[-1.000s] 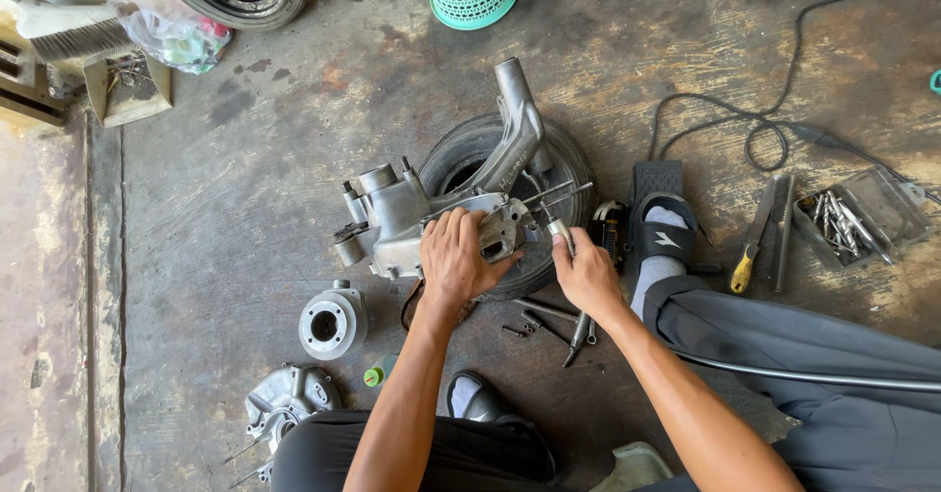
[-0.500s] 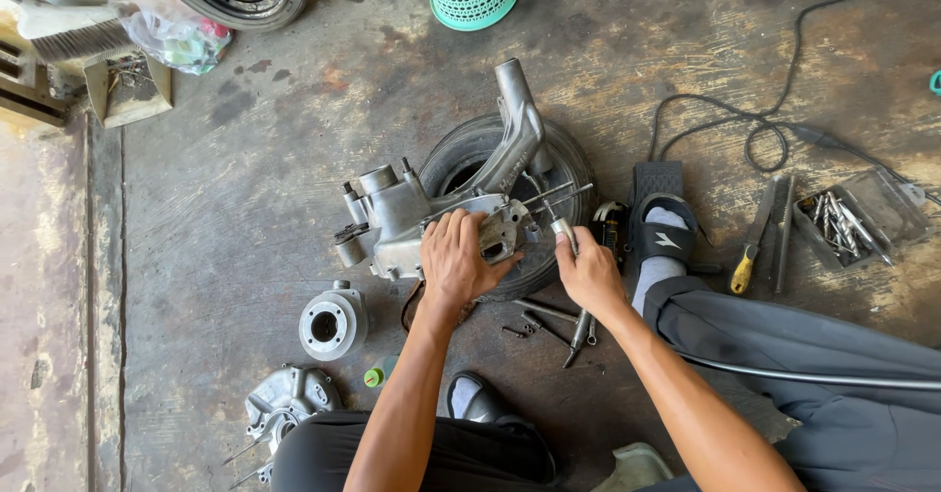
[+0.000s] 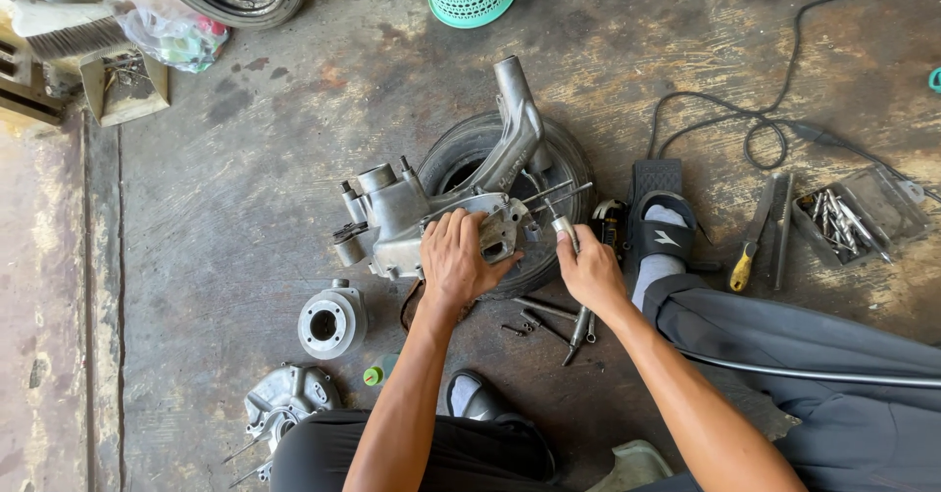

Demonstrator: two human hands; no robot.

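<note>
The engine casing (image 3: 431,213) is being propped on a small tyre (image 3: 564,164) and steadied by the left hand (image 3: 459,257), spread flat on it. A slim metal tool (image 3: 563,225) is being gripped in the right hand (image 3: 591,271), closed around it, beside the casing's studs.

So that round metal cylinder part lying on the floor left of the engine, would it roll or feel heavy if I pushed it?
The round cylinder part looks like thick cast metal, so it is probably heavy for its size and stiff. It seems to rest on a flat end with its bore facing up, so a push would likely slide it across the rough concrete floor rather than roll it.
</note>
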